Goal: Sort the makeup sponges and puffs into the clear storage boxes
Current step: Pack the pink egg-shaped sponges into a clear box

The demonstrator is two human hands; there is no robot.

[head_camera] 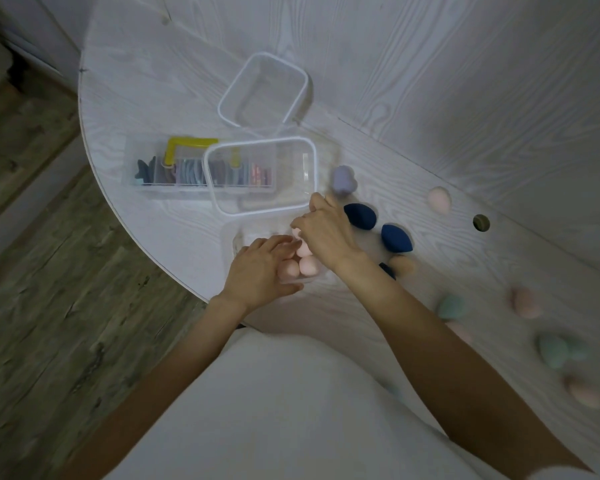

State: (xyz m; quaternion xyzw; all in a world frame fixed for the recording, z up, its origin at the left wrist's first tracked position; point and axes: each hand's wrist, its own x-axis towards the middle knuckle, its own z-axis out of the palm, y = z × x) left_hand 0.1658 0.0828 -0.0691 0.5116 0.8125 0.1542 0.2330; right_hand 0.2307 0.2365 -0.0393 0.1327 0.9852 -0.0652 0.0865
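We see pale pink egg-shaped sponges [300, 263] in a small clear box [238, 242] at frame centre; the left hand [262, 270] rests on them with relaxed fingers, the right hand [326, 233] pinches one.

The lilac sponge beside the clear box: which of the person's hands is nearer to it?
Right. The right hand has its fingertips just below the lilac sponge, not touching it. The left hand lies farther down, over the pink sponges in the small clear box.
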